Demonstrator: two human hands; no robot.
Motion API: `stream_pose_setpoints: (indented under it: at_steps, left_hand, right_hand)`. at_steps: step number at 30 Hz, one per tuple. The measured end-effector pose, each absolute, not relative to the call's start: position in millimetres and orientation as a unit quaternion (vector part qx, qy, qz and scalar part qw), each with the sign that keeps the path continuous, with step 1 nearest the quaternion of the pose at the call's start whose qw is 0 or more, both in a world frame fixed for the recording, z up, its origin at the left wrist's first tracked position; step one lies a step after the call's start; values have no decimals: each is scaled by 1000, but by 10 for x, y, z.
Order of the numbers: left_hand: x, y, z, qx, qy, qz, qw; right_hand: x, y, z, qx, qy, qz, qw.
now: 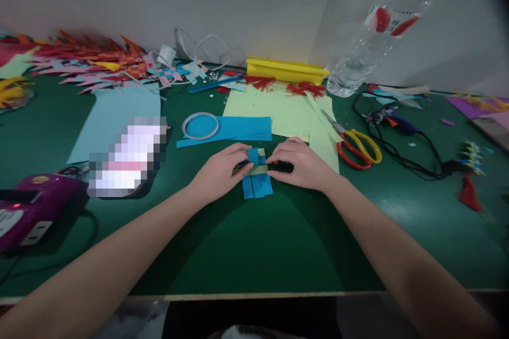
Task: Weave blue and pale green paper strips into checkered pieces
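A small woven piece of blue and pale green paper strips [257, 185] is held between my two hands above the green table, its blue ends pointing toward me. My left hand [221, 169] pinches its left edge with thumb and fingers. On the opposite edge, the thumb and fingertips of my right hand [297, 163] close on the same piece. Just beyond lie blue paper strips [246, 128] with a roll of tape [200, 126] on them. Pale green sheets [274, 108] lie behind my right hand.
Scissors [356, 148] with red and yellow handles lie right of my right hand. A plastic bottle [358, 58] leans on the wall. A phone [127, 159] and purple power box [43, 206] are at left. Black cable [401, 156] runs at right; folded paper pieces [103, 61] line the back left.
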State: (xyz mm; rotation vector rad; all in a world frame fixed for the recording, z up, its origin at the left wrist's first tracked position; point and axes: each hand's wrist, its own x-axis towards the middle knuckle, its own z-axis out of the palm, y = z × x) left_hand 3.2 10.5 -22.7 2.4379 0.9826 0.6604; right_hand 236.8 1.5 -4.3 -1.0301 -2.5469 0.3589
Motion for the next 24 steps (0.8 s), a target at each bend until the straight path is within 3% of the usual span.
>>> stream_pose_setpoints:
  at_steps: [24]
  left_hand:
    - [42, 91, -205, 883, 347, 237, 209]
  right_hand:
    - [2350, 18, -41, -364, -900, 164, 175]
